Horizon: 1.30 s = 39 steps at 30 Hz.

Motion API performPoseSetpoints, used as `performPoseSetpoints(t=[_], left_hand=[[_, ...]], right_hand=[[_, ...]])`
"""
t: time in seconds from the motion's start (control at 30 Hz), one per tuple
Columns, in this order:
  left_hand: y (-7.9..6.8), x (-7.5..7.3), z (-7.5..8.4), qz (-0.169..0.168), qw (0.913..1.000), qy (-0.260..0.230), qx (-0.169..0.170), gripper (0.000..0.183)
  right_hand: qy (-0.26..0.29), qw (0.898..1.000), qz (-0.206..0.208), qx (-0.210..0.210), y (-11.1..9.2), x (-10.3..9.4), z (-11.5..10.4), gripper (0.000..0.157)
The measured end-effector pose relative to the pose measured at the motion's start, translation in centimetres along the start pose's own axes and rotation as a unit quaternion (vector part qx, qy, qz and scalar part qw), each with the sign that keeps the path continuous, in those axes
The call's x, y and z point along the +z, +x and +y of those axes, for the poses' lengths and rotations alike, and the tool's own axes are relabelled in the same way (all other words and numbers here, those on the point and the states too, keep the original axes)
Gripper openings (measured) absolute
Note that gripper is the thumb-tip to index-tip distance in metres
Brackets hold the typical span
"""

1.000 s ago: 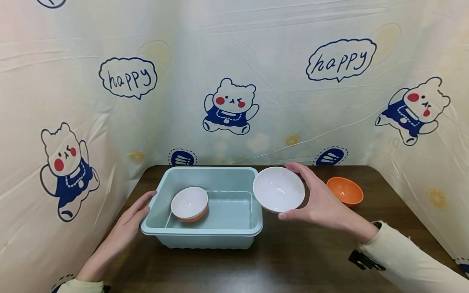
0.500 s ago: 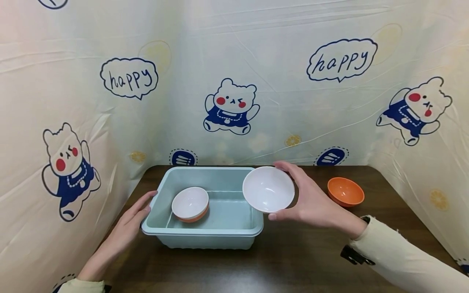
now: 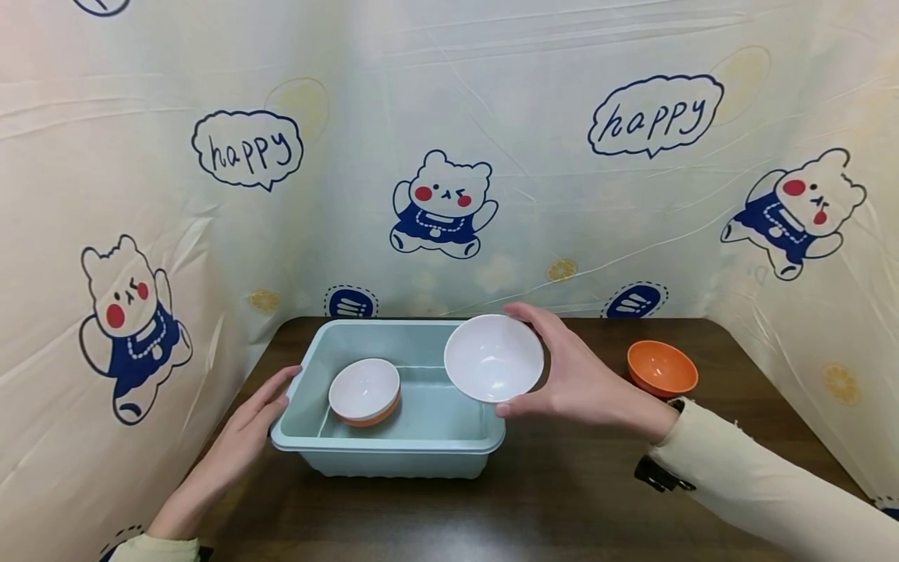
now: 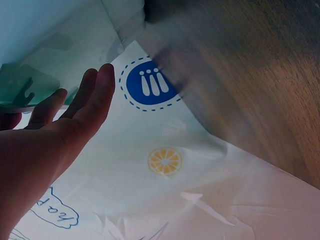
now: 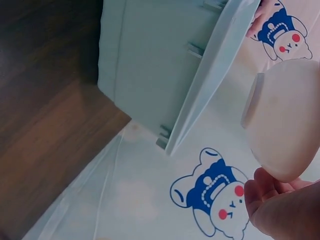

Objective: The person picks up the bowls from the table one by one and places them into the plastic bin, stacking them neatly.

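Note:
My right hand (image 3: 572, 382) pinches a white bowl (image 3: 493, 359) between the thumb and fingers at its sides. The bowl is held up over the right part of a light blue plastic bin (image 3: 386, 446), its opening facing the head camera. Seen in the right wrist view, the held bowl (image 5: 287, 120) shows its outer side and foot ring, above the bin's rim. Inside the bin at the left, another white bowl (image 3: 361, 386) sits stacked in an orange one (image 3: 368, 421). At the bin's left rim, my left hand (image 3: 242, 425) rests with extended fingers (image 4: 95, 100).
An orange bowl (image 3: 662, 368) stands on the dark wooden table (image 3: 576, 492) to the right, behind the right forearm. A light cloth curtain (image 3: 520, 211) with printed bears encloses the table at the back and both sides.
My right hand has carried the white bowl leftward, from beside the bin's right rim to over its inside. The left hand and the bin have stayed in place.

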State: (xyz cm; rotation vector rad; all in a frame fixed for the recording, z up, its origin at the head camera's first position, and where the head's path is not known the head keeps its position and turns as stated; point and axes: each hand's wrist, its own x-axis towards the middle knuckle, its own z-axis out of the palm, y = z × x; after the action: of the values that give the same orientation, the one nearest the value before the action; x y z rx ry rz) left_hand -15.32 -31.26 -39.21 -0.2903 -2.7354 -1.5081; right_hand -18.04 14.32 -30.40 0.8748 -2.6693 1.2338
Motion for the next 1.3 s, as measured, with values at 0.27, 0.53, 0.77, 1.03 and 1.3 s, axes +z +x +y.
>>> performPoseSetpoints(t=[0.27,0.53,0.77,1.03,1.3], left_hand=[[0.1,-0.1,0.0,0.002,1.0,0.001,0.001,0.055],[0.1,-0.1,-0.1,0.001,0.9999,0.001,0.011,0.054],[0.2,0.0,-0.1,0.001,1.0,0.001,0.003,0.053],[0.2,-0.1,0.0,-0.001,0.9999,0.015,0.005,0.053],[0.1,0.0,-0.1,-0.002,0.9999,0.016,-0.001,0.053]], right_hand=[[-0.003,1.0,-0.007,-0.009,1.0,0.2,-0.6,0.114],[-0.008,0.999,-0.012,-0.03,2.1,0.4,-1.3,0.113],[-0.007,0.999,-0.026,-0.036,3.0,0.8,-1.9,0.111],[0.001,0.999,-0.043,-0.031,4.1,1.4,-2.6,0.11],[-0.005,0.998,-0.051,-0.038,5.5,2.2,-3.1,0.11]])
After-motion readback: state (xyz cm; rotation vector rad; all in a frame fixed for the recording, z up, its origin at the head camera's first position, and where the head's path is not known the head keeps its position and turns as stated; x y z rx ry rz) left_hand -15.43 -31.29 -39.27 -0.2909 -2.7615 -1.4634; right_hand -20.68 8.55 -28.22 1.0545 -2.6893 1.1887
